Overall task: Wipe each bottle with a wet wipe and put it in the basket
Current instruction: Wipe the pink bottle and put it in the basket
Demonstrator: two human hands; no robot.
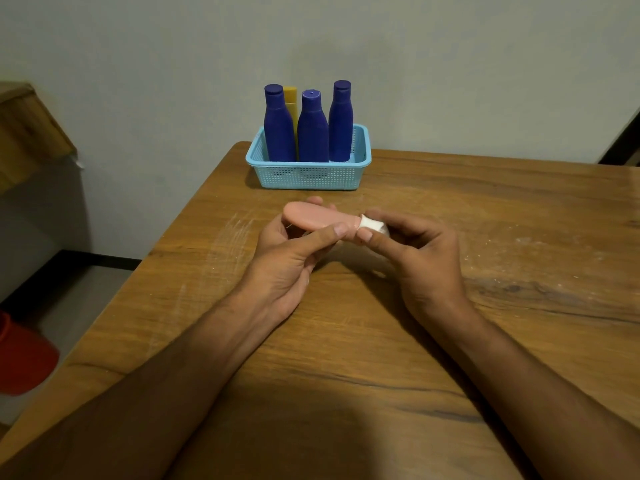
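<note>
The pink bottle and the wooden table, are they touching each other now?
Apart. In the head view the left hand holds the pink bottle lying sideways above the table, and the right hand pinches a white wipe on its cap end.

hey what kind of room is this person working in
Probably a room in a home, not a workshop: a worn wooden table pushed against a plain painted wall, and a small blue plastic basket of toiletry-style bottles on it.

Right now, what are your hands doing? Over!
Left hand grips pink bottle. Right hand pinches wet wipe round its cap end. Four bottles already in blue basket. Nothing in the way.
</note>
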